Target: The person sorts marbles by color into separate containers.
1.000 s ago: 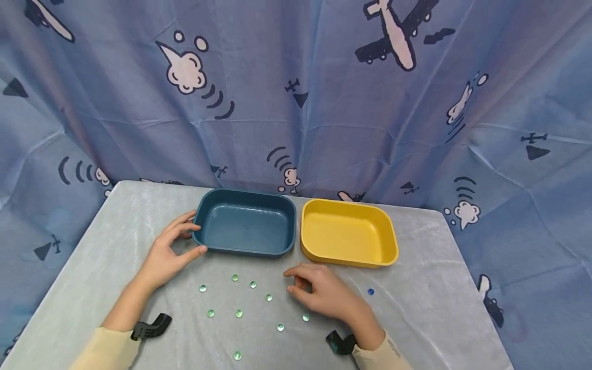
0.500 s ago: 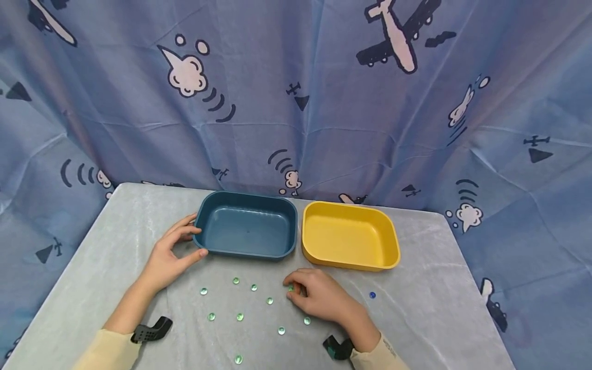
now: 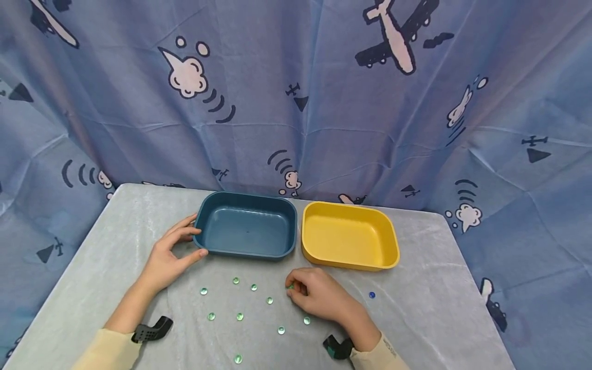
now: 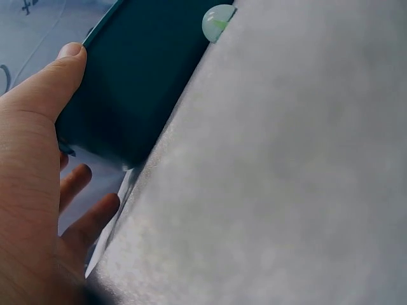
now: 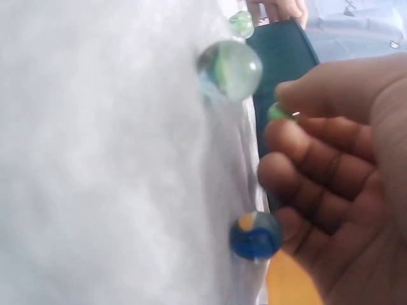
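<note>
My right hand (image 3: 319, 293) is low over the cloth, its thumb and index finger pinching a small green marble (image 5: 278, 113). In the right wrist view the other fingers curl loosely below it. My left hand (image 3: 168, 257) rests at the left end of the dark blue tray (image 3: 245, 254). Its thumb touches the near left corner of the rim, and the index fingertip reaches over the edge. The left wrist view shows other fingers (image 4: 95, 222) relaxed and spread beyond the tray's end. Several clear green marbles (image 3: 240, 317) lie scattered between my hands.
A yellow tray (image 3: 351, 265) stands just right of the blue one, both near the table's back edge. A blue marble (image 3: 372, 295) lies right of my right hand. Grey cloth covers the table (image 3: 430, 318). Behind hangs a blue curtain (image 3: 259, 77) with airplane prints.
My right fingertips have come down and closed on the green marble, which showed between them half a second ago. The left hand and both trays keep their places.
</note>
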A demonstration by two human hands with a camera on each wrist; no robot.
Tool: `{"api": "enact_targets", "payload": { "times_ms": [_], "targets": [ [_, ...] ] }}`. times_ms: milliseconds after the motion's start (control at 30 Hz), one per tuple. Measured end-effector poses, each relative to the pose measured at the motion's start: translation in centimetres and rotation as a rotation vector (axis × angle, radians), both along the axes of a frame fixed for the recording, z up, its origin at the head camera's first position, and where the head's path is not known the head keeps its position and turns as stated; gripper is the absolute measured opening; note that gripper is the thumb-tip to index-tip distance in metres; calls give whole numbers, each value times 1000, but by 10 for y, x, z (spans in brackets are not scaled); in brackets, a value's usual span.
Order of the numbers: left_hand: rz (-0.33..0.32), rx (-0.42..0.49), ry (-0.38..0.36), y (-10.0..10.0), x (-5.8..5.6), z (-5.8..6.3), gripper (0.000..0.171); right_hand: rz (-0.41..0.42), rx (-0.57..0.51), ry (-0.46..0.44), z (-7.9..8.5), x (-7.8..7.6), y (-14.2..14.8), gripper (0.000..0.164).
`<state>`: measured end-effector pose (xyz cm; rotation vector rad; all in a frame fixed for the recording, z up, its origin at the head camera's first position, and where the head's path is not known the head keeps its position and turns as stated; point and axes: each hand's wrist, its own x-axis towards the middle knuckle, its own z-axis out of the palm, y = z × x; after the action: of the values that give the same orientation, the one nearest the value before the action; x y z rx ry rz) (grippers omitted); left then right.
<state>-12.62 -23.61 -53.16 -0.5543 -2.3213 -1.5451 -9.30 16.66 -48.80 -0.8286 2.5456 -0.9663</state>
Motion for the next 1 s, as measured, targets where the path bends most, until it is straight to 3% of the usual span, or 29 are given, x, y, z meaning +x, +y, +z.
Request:
{"api": "enact_targets", "payload": {
  "times_ms": [200,467,1000],
  "targets": [
    [7,7,6,2,1,0,51,7,-54,43,11,-1,-2,7],
    [-2,15,20,2,1,-2,51,18,-175,179,28,-6,-9,8],
    [7,-4,11,2,3,-1,55,-41,-307,194,33,-24,-26,6]
  ]
}}
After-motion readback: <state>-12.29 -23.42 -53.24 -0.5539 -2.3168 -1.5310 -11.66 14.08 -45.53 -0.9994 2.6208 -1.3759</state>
